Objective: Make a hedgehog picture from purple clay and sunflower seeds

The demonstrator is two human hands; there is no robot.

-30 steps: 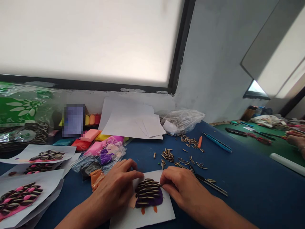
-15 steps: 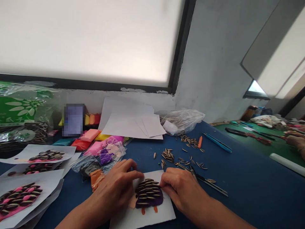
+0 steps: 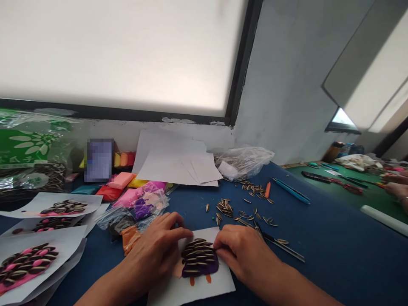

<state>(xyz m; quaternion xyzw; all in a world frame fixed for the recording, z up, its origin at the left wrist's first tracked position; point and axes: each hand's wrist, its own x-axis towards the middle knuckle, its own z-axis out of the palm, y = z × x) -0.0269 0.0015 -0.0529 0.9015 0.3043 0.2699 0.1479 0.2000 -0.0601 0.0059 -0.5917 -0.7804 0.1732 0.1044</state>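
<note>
Card (image 3: 204, 292) on blue tbl (image 3: 318, 229), gry wall (image 3: 287, 85)

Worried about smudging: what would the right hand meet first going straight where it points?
The right hand would likely meet striped seeds on the purple shape; whether it touches them now is unclear.

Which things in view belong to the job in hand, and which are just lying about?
In the job:
- seed-covered purple figure, between left hand and right hand
- paper under it
- probably the loose seeds

Apparently lying about:
- blue tool
- orange stick
- stacked sheets
</note>
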